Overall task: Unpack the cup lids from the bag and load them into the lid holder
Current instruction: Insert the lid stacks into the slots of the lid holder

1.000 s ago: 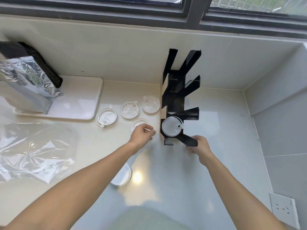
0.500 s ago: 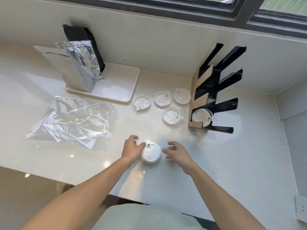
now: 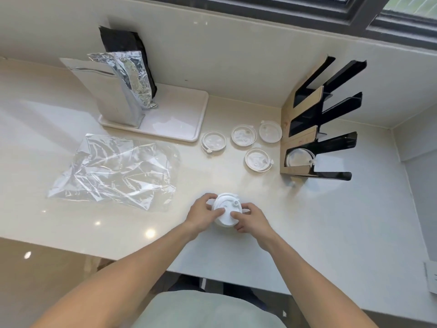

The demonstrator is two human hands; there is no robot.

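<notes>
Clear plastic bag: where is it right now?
In the head view the clear plastic bag lies flat on the counter at left, in front of the white tray and left of both hands.

Four lids (image 3: pixel 243 144) lie between tray (image 3: pixel 189 124) and holder (image 3: pixel 316 129), bag (image 3: pixel 113 171) left.

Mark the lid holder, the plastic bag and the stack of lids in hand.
lid holder (image 3: pixel 298 136): head view, tan side panel.
plastic bag (image 3: pixel 113 171): head view, middle of the crumpled film.
stack of lids (image 3: pixel 227 210): head view, top lid's face, between both hands.
</notes>
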